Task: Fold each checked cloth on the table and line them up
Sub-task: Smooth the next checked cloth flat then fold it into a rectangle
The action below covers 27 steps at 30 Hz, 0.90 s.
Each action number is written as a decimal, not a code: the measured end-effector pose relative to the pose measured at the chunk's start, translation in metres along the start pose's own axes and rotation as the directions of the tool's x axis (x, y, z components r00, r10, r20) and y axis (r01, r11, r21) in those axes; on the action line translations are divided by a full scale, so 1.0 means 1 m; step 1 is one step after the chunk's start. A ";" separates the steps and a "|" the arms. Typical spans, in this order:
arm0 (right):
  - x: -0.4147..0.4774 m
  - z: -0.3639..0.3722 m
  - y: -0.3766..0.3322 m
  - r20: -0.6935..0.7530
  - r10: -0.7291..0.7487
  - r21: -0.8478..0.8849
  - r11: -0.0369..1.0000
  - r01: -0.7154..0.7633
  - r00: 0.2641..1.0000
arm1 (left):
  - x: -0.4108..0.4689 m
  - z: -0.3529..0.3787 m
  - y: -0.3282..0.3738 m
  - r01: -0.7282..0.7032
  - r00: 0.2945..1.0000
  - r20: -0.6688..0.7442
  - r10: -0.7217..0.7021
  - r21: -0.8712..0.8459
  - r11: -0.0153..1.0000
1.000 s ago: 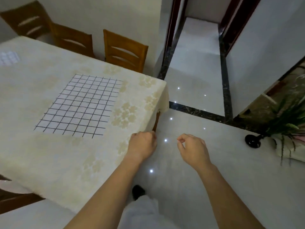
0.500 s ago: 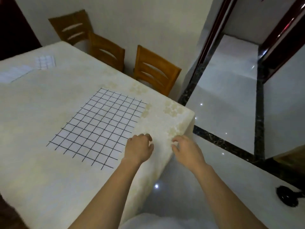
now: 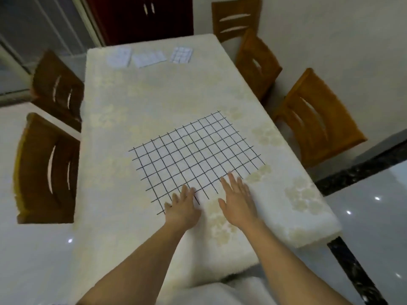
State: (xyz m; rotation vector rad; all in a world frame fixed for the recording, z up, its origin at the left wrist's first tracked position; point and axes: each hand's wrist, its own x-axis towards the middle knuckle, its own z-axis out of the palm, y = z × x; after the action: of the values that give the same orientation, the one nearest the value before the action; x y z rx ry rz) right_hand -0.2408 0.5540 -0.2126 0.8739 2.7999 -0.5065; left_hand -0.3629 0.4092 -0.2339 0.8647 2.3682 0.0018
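Note:
A white cloth with a black check (image 3: 196, 155) lies spread flat on the cream table (image 3: 132, 102), near its right side. My left hand (image 3: 182, 208) rests with straight fingers on the cloth's near corner. My right hand (image 3: 239, 199) lies flat with its fingertips on the cloth's near edge. Neither hand holds anything. At the table's far end three small folded checked cloths lie in a row: the left folded cloth (image 3: 119, 57), the middle folded cloth (image 3: 148, 59) and the right folded cloth (image 3: 181, 54).
Wooden chairs stand along both long sides: two at the left, such as the near left chair (image 3: 44, 170), and three at the right, such as the near right chair (image 3: 317, 119). A dark red cabinet (image 3: 141, 16) stands beyond the table. Glossy floor lies to the right.
My view has swung left over the whole table. Both hands have moved forward from the table's edge onto the spread cloth and their fingers have straightened.

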 end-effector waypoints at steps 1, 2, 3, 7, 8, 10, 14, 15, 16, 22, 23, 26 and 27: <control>0.009 0.000 0.008 0.024 -0.018 -0.033 0.999 0.019 1.000 | -0.001 0.007 -0.002 0.017 1.000 0.008 -0.017 0.014 1.000; 0.020 0.000 0.016 0.054 -0.032 -0.061 0.998 0.036 0.998 | -0.002 0.013 -0.004 0.028 1.000 0.007 -0.029 0.036 0.999; 0.030 0.000 0.022 0.081 -0.053 -0.088 0.994 0.060 0.995 | -0.002 0.016 -0.006 0.035 0.999 -0.004 -0.035 0.059 0.998; 0.069 0.007 0.038 0.151 -0.150 -0.139 0.975 0.171 0.977 | -0.006 0.023 -0.010 0.060 0.998 -0.033 -0.058 0.076 0.995; 0.075 0.011 0.041 0.161 -0.172 -0.153 0.968 0.197 0.972 | -0.008 0.023 -0.011 0.068 0.997 -0.035 -0.066 0.073 0.995; 0.079 0.018 0.048 0.184 -0.204 -0.185 0.954 0.237 0.962 | -0.011 0.024 -0.013 0.089 0.995 -0.043 -0.086 0.062 0.994; 0.073 0.024 0.051 0.249 -0.180 -0.193 0.954 0.230 0.952 | -0.021 0.025 -0.015 0.160 0.984 -0.087 -0.156 0.034 0.987; 0.070 0.024 0.048 0.261 -0.160 -0.190 0.958 0.213 0.952 | -0.022 0.025 -0.013 0.177 0.979 -0.110 -0.174 0.017 0.984; 0.066 0.024 0.046 0.277 -0.138 -0.188 0.963 0.194 0.951 | -0.023 0.025 -0.009 0.182 0.975 -0.136 -0.178 0.011 0.983; 0.037 0.026 0.035 0.378 -0.047 -0.238 0.960 0.146 0.924 | 0.008 0.013 0.032 0.107 0.981 -0.164 -0.107 -0.012 0.994; 0.031 0.023 0.034 0.378 -0.046 -0.248 0.957 0.149 0.925 | 0.017 0.013 0.039 0.095 0.985 -0.143 -0.094 0.002 0.995; 0.029 0.009 0.034 0.148 -0.143 -0.192 0.966 0.171 0.979 | 0.037 0.012 0.053 0.070 0.995 -0.071 -0.069 0.014 0.997; 0.035 0.007 0.035 0.059 -0.171 -0.160 0.971 0.179 0.983 | 0.041 0.012 0.054 0.065 0.996 -0.056 -0.064 0.011 0.998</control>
State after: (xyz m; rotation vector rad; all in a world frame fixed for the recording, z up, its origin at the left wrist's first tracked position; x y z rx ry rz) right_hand -0.2492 0.5968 -0.2372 0.5787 2.8428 -0.3071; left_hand -0.3490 0.4733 -0.2551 0.8032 2.4492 -0.0152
